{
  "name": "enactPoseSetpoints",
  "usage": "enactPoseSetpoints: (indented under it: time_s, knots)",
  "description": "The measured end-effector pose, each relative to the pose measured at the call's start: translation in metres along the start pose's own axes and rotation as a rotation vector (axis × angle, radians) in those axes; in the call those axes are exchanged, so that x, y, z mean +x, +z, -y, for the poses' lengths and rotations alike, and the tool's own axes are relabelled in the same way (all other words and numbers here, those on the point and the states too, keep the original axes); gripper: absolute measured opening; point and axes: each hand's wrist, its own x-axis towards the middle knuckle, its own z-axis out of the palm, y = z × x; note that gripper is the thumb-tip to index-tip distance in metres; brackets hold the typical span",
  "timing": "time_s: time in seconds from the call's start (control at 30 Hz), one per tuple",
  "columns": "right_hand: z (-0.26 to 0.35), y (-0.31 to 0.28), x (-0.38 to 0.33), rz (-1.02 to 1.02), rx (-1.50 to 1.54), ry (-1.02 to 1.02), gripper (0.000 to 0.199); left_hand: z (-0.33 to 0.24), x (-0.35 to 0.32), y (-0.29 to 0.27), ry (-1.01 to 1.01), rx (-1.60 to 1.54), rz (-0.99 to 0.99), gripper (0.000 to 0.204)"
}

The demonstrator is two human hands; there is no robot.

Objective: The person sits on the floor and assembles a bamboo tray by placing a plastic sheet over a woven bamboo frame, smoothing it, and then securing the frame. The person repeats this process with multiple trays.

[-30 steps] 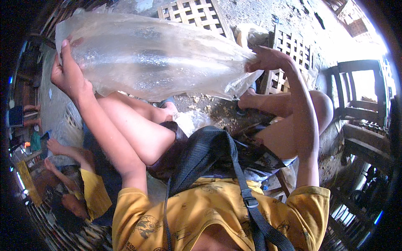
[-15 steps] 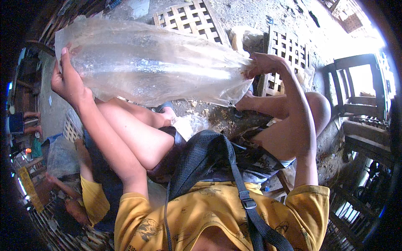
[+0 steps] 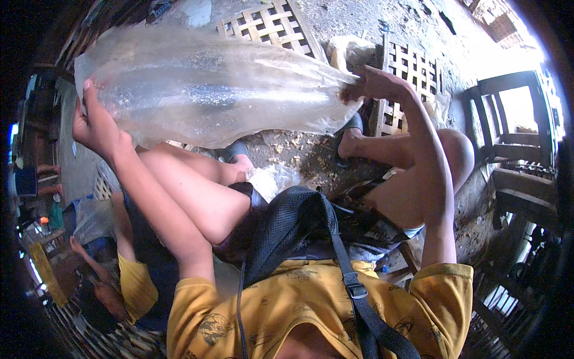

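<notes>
**Clearly a limp bag, held at both ends**

Stretched in the air above the knees, the clear plastic bag [image 3: 209,90] looked light, soft and slippery. Left hand [image 3: 95,125] fingers were pinching one edge; right hand [image 3: 373,84] fingers were bunched tight round the gathered end, the surest hold. Below lay a littered dirt floor [image 3: 299,155], wooden lattice panels [image 3: 269,24] and a chair [image 3: 514,137].

A dirt floor [image 3: 311,152] strewn with dry debris carries two wooden lattice panels [image 3: 272,24] at its far edge. A wooden chair [image 3: 514,128] stands at its right edge, lit by bright daylight from behind. The left edge lies in shade.
</notes>
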Motion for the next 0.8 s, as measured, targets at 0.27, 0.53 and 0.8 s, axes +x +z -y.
enactPoseSetpoints:
  time_s: [0.27, 0.53, 0.8]
  knots:
    - [-0.011, 0.001, 0.005, -0.032, -0.227, 0.116, 0.02, -0.001, -0.002, 0.002, -0.011, 0.008, -0.071, 0.023]
    - [-0.017, 0.005, 0.009, 0.023, -0.416, 0.274, 0.018, 0.0, -0.002, 0.001, -0.023, -0.04, -0.082, 0.022]
    - [-0.041, 0.008, 0.018, 0.09, -0.529, 0.405, 0.016, 0.001, -0.001, 0.001, 0.012, -0.05, -0.14, 0.019]
